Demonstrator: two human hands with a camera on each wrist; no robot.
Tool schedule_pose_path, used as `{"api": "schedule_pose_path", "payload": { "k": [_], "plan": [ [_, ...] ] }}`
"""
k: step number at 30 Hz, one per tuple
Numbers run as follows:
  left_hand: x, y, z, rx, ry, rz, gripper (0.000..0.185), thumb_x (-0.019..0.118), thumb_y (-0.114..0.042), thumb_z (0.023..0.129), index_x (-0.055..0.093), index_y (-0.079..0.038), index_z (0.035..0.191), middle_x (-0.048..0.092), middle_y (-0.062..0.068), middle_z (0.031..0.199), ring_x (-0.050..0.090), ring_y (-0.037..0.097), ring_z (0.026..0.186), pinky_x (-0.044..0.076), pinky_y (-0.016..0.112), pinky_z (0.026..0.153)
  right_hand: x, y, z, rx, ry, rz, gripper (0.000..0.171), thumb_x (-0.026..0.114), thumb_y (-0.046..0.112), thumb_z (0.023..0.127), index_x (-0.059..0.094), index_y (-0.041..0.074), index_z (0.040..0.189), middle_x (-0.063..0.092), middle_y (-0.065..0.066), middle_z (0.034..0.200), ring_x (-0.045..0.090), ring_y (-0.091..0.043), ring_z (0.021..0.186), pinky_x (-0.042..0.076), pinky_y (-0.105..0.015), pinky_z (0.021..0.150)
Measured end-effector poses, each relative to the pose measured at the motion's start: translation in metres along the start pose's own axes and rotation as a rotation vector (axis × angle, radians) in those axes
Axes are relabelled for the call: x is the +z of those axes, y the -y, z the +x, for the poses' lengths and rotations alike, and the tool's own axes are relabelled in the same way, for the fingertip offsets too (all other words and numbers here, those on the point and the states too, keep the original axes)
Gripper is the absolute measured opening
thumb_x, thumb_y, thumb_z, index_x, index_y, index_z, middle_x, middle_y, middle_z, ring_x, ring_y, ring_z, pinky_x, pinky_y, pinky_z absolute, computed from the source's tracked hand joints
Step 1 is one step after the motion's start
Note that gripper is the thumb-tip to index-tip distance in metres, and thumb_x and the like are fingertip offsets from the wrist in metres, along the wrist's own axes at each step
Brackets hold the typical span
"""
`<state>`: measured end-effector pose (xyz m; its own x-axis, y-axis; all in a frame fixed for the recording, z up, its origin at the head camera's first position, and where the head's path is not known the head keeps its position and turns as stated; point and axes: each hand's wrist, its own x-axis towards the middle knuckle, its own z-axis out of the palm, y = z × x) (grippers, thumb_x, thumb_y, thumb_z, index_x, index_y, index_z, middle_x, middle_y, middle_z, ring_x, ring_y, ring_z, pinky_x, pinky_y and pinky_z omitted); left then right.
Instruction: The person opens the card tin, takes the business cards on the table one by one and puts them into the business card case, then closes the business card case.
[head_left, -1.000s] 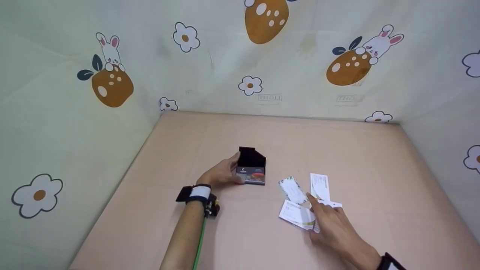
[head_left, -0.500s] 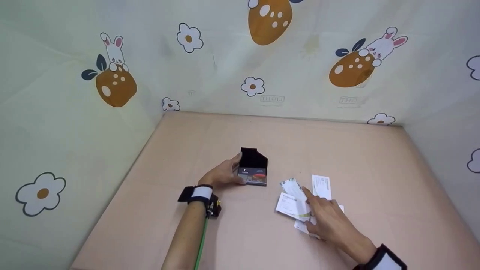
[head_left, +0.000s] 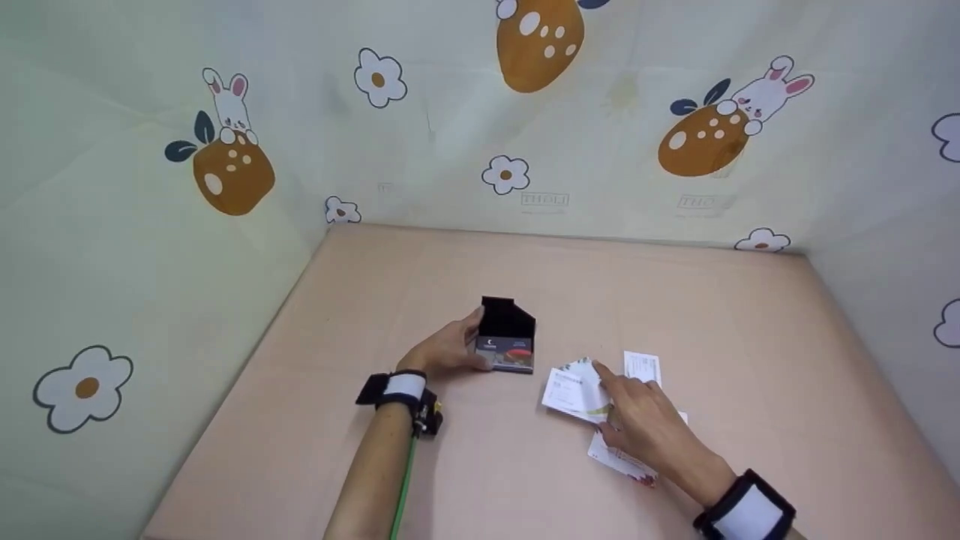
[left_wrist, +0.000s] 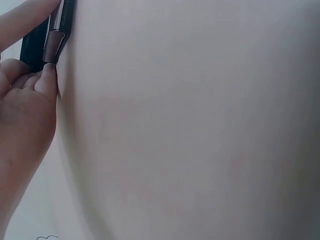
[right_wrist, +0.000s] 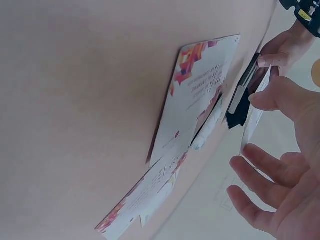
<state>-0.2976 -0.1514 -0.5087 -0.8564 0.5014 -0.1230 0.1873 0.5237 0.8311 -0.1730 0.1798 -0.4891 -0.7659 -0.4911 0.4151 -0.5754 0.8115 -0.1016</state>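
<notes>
My left hand (head_left: 446,349) grips the left side of a black card case (head_left: 507,319), its flap raised. A dark printed card (head_left: 514,354) shows in the case's front. In the left wrist view, fingers and thumb hold the case (left_wrist: 55,37) at its edge. My right hand (head_left: 649,420) pinches a white business card (head_left: 574,394) between thumb and fingers; in the right wrist view this card (right_wrist: 254,122) is raised over the table. Behind it in the head view peeks a card with a green leafy border (head_left: 582,365).
A white card with red corner patterns (head_left: 622,461) lies below my right hand, and another white card (head_left: 642,365) lies beyond it. In the right wrist view, several cards overlap, one patterned card (right_wrist: 195,90) topmost. A pale patterned curtain (head_left: 420,150) bounds the table (head_left: 390,277).
My right hand has moved the white business card up and left, toward the case, uncovering the red-patterned card below. My left hand and the case have stayed in place.
</notes>
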Motion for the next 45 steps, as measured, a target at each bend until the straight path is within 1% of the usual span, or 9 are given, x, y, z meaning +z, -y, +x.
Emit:
{"api": "schedule_pose_path", "payload": {
  "k": [5, 10, 13, 17, 24, 33, 37, 42, 45],
  "plan": [
    [0.001, -0.002, 0.000, -0.032, -0.007, 0.024, 0.107, 0.080, -0.012, 0.081, 0.008, -0.002, 0.160, 0.006, 0.013, 0.169, 0.014, 0.026, 0.157, 0.012, 0.037, 0.129, 0.002, -0.001, 0.007, 0.008, -0.007, 0.033, 0.087, 0.089, 0.008, 0.062, 0.052, -0.004, 0.139, 0.074, -0.017, 0.107, 0.072, -0.029, 0.097, 0.056, -0.041, 0.075],
    [0.002, -0.002, 0.000, -0.071, -0.019, 0.041, 0.108, 0.081, -0.015, 0.081, 0.008, -0.006, 0.161, 0.007, 0.009, 0.170, 0.012, 0.025, 0.157, 0.012, 0.038, 0.129, 0.002, -0.001, 0.016, 0.022, 0.040, 0.074, 0.087, 0.089, 0.008, 0.066, 0.049, -0.003, 0.142, 0.071, -0.022, 0.112, 0.070, -0.035, 0.106, 0.057, -0.053, 0.085],
    [0.002, -0.002, 0.000, -0.067, -0.022, 0.054, 0.108, 0.081, -0.017, 0.081, 0.009, -0.007, 0.161, 0.008, 0.010, 0.169, 0.012, 0.025, 0.157, 0.011, 0.038, 0.129, 0.000, -0.002, 0.022, 0.024, 0.065, 0.089, 0.086, 0.089, 0.010, 0.068, 0.048, -0.001, 0.144, 0.071, -0.020, 0.114, 0.069, -0.034, 0.107, 0.056, -0.055, 0.088],
    [0.002, -0.002, -0.001, -0.061, -0.029, 0.049, 0.109, 0.082, -0.017, 0.080, 0.009, -0.006, 0.160, 0.009, 0.010, 0.169, 0.013, 0.025, 0.157, 0.011, 0.038, 0.129, -0.002, -0.003, 0.032, -0.001, 0.071, 0.103, 0.084, 0.088, 0.010, 0.070, 0.048, 0.000, 0.144, 0.071, -0.019, 0.115, 0.069, -0.031, 0.106, 0.056, -0.054, 0.089],
    [0.001, -0.003, 0.000, -0.015, -0.019, 0.042, 0.108, 0.080, -0.011, 0.081, 0.007, -0.002, 0.160, 0.008, 0.014, 0.169, 0.014, 0.026, 0.157, 0.013, 0.037, 0.129, 0.001, -0.005, 0.047, -0.058, 0.072, 0.065, 0.082, 0.088, 0.014, 0.072, 0.048, -0.001, 0.143, 0.071, -0.015, 0.109, 0.069, -0.029, 0.101, 0.057, -0.047, 0.084],
    [0.002, -0.003, 0.000, -0.033, -0.017, 0.055, 0.107, 0.079, -0.014, 0.083, 0.007, -0.004, 0.160, 0.008, 0.012, 0.170, 0.016, 0.024, 0.157, 0.016, 0.036, 0.129, 0.006, 0.001, 0.065, -0.054, 0.160, 0.081, 0.084, 0.086, 0.015, 0.075, 0.045, 0.002, 0.146, 0.069, -0.018, 0.119, 0.067, -0.033, 0.112, 0.054, -0.050, 0.094],
    [0.001, -0.003, 0.001, -0.033, -0.020, 0.062, 0.106, 0.079, -0.014, 0.083, 0.007, -0.005, 0.160, 0.008, 0.012, 0.169, 0.014, 0.024, 0.157, 0.014, 0.036, 0.129, 0.010, 0.004, 0.071, -0.080, 0.151, 0.080, 0.081, 0.084, 0.017, 0.077, 0.044, 0.002, 0.146, 0.069, -0.019, 0.117, 0.067, -0.034, 0.110, 0.054, -0.050, 0.093],
    [0.001, -0.002, 0.001, -0.033, -0.014, 0.073, 0.107, 0.079, -0.015, 0.082, 0.007, -0.004, 0.160, 0.008, 0.012, 0.169, 0.012, 0.024, 0.157, 0.013, 0.036, 0.129, 0.014, 0.004, 0.078, -0.092, 0.125, 0.085, 0.082, 0.086, 0.017, 0.075, 0.046, 0.001, 0.145, 0.070, -0.017, 0.114, 0.068, -0.033, 0.106, 0.054, -0.048, 0.088],
    [0.000, -0.001, 0.000, -0.028, -0.012, 0.065, 0.107, 0.079, -0.014, 0.082, 0.007, -0.003, 0.160, 0.007, 0.012, 0.169, 0.014, 0.024, 0.157, 0.013, 0.036, 0.129, 0.016, 0.004, 0.083, -0.086, 0.147, 0.103, 0.083, 0.086, 0.018, 0.075, 0.046, 0.001, 0.145, 0.070, -0.017, 0.116, 0.067, -0.033, 0.107, 0.054, -0.049, 0.089]
  ]
}}
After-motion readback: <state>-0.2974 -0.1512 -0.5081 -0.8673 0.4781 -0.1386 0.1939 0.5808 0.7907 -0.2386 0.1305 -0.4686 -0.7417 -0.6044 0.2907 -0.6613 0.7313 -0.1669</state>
